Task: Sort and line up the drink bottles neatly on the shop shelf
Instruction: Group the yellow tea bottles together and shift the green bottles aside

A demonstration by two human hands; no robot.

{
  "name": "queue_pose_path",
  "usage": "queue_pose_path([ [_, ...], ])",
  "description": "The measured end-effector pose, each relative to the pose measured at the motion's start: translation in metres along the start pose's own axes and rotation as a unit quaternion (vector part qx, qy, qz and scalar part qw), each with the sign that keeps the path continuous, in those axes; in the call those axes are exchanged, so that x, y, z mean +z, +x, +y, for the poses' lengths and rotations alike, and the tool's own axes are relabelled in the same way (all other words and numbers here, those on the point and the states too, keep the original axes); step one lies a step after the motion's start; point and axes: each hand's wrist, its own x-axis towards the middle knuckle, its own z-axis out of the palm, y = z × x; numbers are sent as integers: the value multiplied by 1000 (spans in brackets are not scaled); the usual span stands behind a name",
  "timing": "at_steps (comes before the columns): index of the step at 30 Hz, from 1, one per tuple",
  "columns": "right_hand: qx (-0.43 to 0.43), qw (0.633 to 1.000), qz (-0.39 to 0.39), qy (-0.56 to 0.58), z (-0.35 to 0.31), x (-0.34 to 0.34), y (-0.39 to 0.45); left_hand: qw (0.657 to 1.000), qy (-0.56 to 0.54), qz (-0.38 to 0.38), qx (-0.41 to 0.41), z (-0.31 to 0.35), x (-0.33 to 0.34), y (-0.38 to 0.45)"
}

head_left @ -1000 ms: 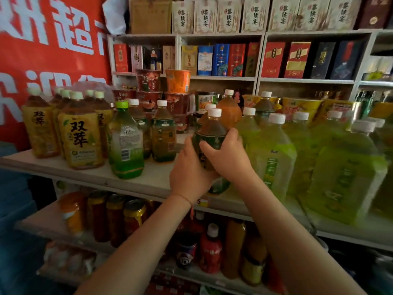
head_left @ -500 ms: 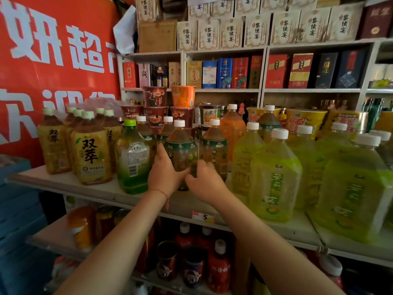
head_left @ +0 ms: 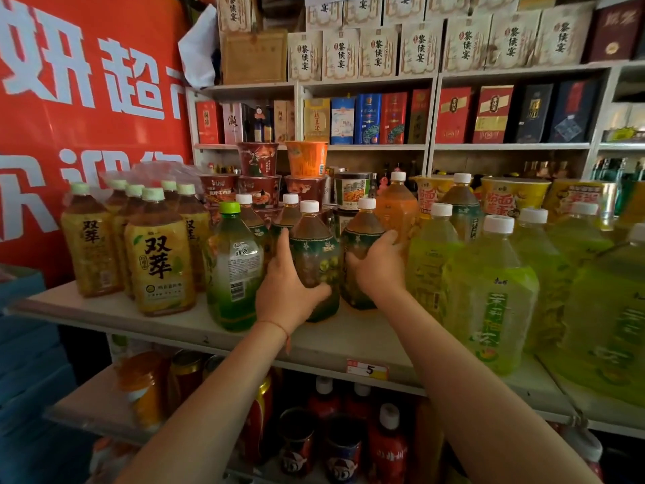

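Observation:
Two dark green-labelled tea bottles with white caps stand side by side on the white shelf (head_left: 335, 338). My left hand (head_left: 284, 291) grips the left one (head_left: 314, 253) low on its body. Around the right one (head_left: 363, 235) my right hand (head_left: 378, 267) curls its fingers. A green-capped green tea bottle (head_left: 234, 270) stands just left of my left hand. More of the same dark tea bottles (head_left: 249, 218) stand behind. Yellow-labelled tea bottles (head_left: 158, 253) are grouped at the far left. Pale green tea bottles (head_left: 488, 295) fill the right side.
Stacked instant noodle cups (head_left: 260, 183) and an orange drink bottle (head_left: 398, 204) stand behind the row. A price tag marked 5 (head_left: 368, 370) hangs on the shelf edge. Red bottles and cans (head_left: 385, 445) fill the lower shelf. A red banner (head_left: 87, 99) covers the left wall.
Both hands carried one dark tea bottle leftward and set it on the shelf. My right hand has since moved onto the neighbouring dark bottle to the right.

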Motion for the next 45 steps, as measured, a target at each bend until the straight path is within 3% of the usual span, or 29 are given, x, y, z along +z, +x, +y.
queue_pose_path([
  [3, -9, 999, -21, 48, -2, 9, 2, 992, 76, 67, 78, 2, -1, -13],
  [6, -7, 989, -73, 128, -4, 15, 5, 956, 155, 170, 182, -6, -3, -23],
  [8, -1, 980, -124, 156, -4, 8, 8, 941, 129, 248, 191, -16, -11, -22],
  [10, 15, 974, -160, 157, -7, -1, 6, 941, 61, 305, 131, -25, -28, -16],
  [11, 22, 979, -145, 140, -12, -5, 2, 951, 7, 299, 79, -30, -38, -12],
  [13, 13, 995, -35, 88, -26, -10, -13, 969, -145, 199, -34, -40, -55, 0],
  [16, -136, 981, 91, 100, -60, -9, -43, 957, -265, 57, -102, -63, -72, 16],
  [20, -258, 956, -35, 137, -86, 6, -68, 955, -282, 11, -92, -81, -75, 21],
  [26, -242, 933, -151, 217, -89, 24, -88, 939, -325, 113, -13, -69, -74, 9],
  [29, -245, 900, -165, 321, -83, 12, -95, 931, -321, 149, 85, -39, -84, 1],
  [31, -243, 883, -140, 377, -77, -5, -96, 928, -308, 149, 146, -12, -85, -3],
  [34, -235, 881, -88, 400, -56, -38, -94, 924, -326, 122, 158, 24, -64, -10],
  [40, -216, 937, -44, 271, 9, -86, -83, 927, -349, 95, 104, 72, 0, -35],
  [42, -251, 949, 30, 186, 28, -102, -77, 934, -334, 84, 91, 85, 21, -43],
  [45, -314, 922, 213, 78, 59, -125, -66, 948, -300, 79, 70, 101, 51, -54],
])
